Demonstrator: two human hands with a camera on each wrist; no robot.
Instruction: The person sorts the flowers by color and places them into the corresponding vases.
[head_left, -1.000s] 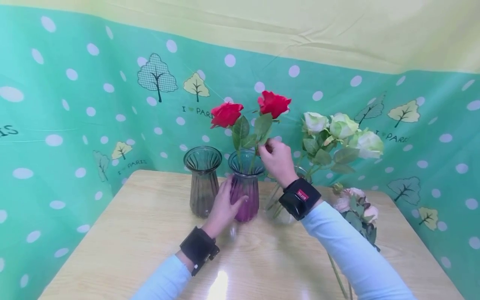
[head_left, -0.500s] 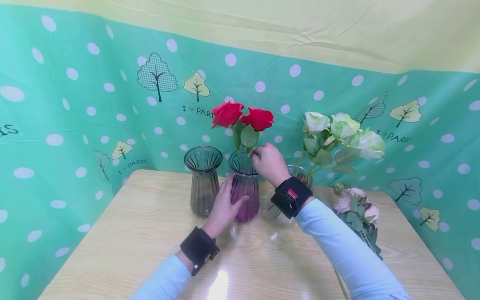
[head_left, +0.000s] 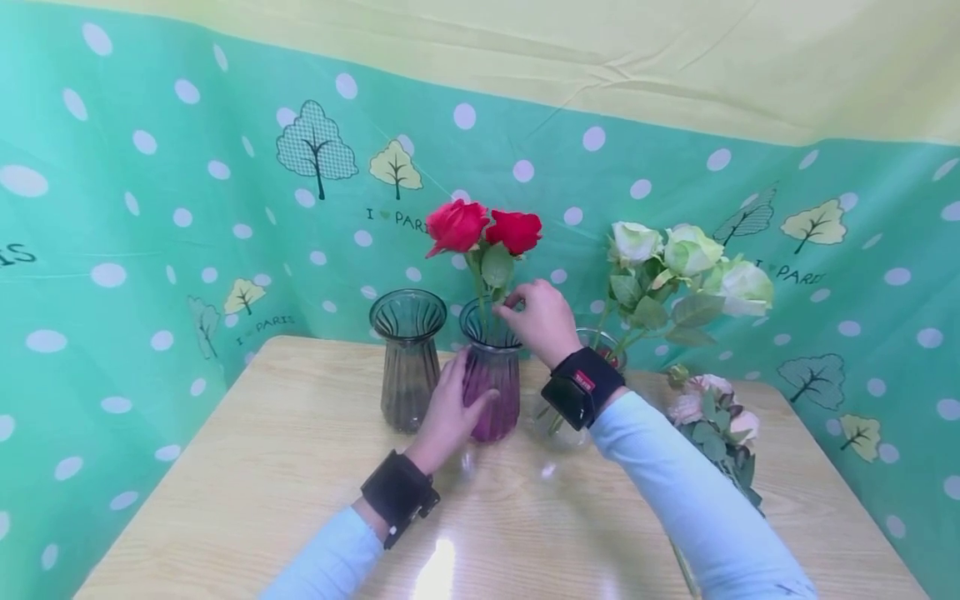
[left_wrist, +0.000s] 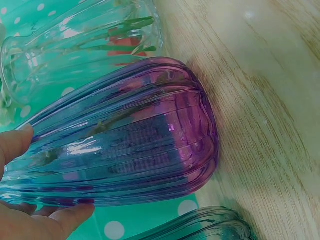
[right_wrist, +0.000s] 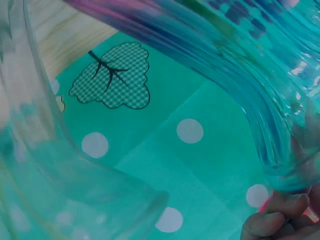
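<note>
A ribbed glass vase (head_left: 491,392), purple at the base and blue toward the rim, stands upright at the middle of the table. My left hand (head_left: 450,408) holds its side, thumb and fingers on opposite sides in the left wrist view. Two red roses stand in this vase: the left rose (head_left: 457,226) and the right rose (head_left: 514,232), their blooms side by side. Just over the rim, my right hand (head_left: 542,321) pinches the right rose by its stem below the leaf. Curled fingers (right_wrist: 287,205) show at the vase mouth in the right wrist view.
A grey-green glass vase (head_left: 408,367) stands close on the left. To the right, a clear glass vase (left_wrist: 75,45) bears white-green roses (head_left: 690,250). Pale pink flowers (head_left: 708,408) lie at the table's right, partly behind the right sleeve. A dotted curtain (head_left: 187,167) hangs behind.
The right hand has moved left and the right rose has come down and left, its bloom now beside the other. The left hand stays on the vase.
</note>
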